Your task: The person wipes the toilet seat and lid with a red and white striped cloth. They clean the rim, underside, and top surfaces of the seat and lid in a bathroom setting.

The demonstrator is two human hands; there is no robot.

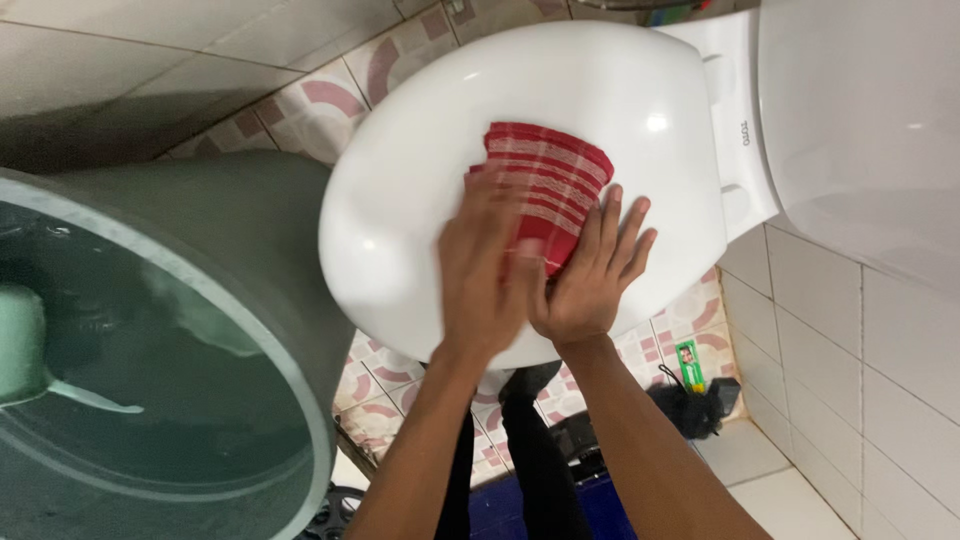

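Here we saw both hands pressed flat on a red and white striped cloth (552, 188) that lay on the closed white toilet lid (430, 150). The left hand (487, 262) was blurred, its fingers stretched out over the near part of the cloth. The right hand (592, 272) lay just beside it, touching it, with its fingers spread across the cloth's right edge and the lid. Left of the toilet stood a big grey water barrel (250, 240), with a pale green dipper (25, 345) floating in it. A white cistern (860, 120) stood against the tiled wall (850, 340).
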